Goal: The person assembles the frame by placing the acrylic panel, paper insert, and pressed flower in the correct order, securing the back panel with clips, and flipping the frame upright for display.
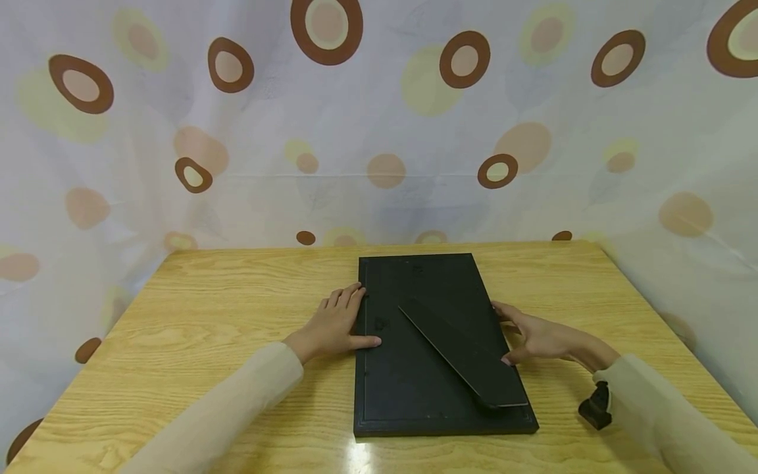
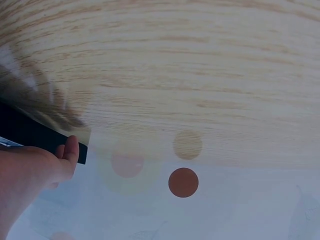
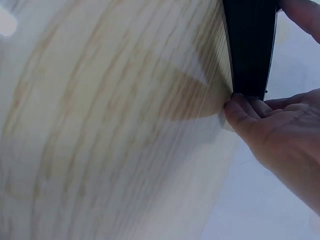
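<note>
A black picture frame (image 1: 414,388) lies face down on the wooden table, its long sides running away from me. Its stand (image 1: 468,355), a flat black leg, slants across the back toward the near right corner. My left hand (image 1: 334,322) grips the left edge, thumb on the back panel and fingers along the side. On the opposite edge, my right hand (image 1: 535,336) holds the frame with the thumb on top near the stand. In the right wrist view, the fingertips (image 3: 240,112) meet the bottom of the frame's side (image 3: 251,50). The frame's front is hidden.
The light wooden table (image 1: 237,303) extends on both sides of the frame. Behind it and at the sides hangs a white curtain (image 1: 379,217) with brown and yellow spots. A black wrist strap piece (image 1: 595,405) hangs at the right sleeve.
</note>
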Tool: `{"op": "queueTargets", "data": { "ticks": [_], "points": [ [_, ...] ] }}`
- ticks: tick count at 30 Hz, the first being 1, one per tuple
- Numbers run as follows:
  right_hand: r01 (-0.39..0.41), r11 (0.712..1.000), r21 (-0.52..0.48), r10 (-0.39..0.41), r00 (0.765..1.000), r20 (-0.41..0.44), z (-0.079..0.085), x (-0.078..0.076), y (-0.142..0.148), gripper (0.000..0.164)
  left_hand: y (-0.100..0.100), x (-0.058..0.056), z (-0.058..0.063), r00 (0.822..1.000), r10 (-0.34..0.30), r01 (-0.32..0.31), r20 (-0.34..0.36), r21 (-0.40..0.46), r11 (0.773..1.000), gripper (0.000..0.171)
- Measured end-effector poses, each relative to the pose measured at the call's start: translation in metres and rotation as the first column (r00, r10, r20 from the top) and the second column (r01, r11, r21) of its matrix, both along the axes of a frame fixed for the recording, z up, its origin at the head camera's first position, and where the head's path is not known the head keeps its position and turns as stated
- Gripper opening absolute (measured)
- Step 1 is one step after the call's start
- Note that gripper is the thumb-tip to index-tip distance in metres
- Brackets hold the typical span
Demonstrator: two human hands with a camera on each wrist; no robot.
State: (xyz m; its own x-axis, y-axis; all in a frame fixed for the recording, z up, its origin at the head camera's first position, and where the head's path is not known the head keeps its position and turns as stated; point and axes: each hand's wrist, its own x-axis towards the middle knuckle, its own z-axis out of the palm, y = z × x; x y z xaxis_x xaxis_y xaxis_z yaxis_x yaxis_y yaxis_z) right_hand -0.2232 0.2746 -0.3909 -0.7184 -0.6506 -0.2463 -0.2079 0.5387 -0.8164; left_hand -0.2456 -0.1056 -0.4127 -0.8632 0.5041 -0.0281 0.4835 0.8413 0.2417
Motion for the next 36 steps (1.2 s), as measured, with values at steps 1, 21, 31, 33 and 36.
{"op": "queueTargets", "data": {
  "ticks": [1,21,31,33,36],
  "points": [
    [0.002,1.0,-0.003,-0.002,1.0,0.006,0.0,0.0,0.0,0.104,0.0,0.0,0.0,1.0,0.001,-0.001,0.0,0.0,1.0,0.1],
    [0.061,0.998,-0.003,-0.06,0.991,0.116,0.005,0.003,-0.007,0.105,-0.001,-0.002,-0.004,1.0,-0.009,0.009,-0.015,0.002,1.0,0.1],
    [0.081,0.997,0.018,-0.083,0.986,0.143,0.007,0.003,-0.012,0.104,-0.001,-0.002,-0.003,1.0,-0.007,0.007,-0.007,0.01,1.0,0.1],
    [0.08,0.997,0.02,-0.082,0.987,0.138,0.007,0.003,-0.012,0.104,-0.001,-0.002,-0.003,1.0,-0.006,0.006,-0.008,0.01,1.0,0.099],
    [0.068,0.998,0.017,-0.07,0.99,0.122,0.008,0.003,-0.009,0.104,-0.001,-0.002,-0.002,1.0,-0.006,0.007,-0.013,0.008,1.0,0.099]
  ]
}}
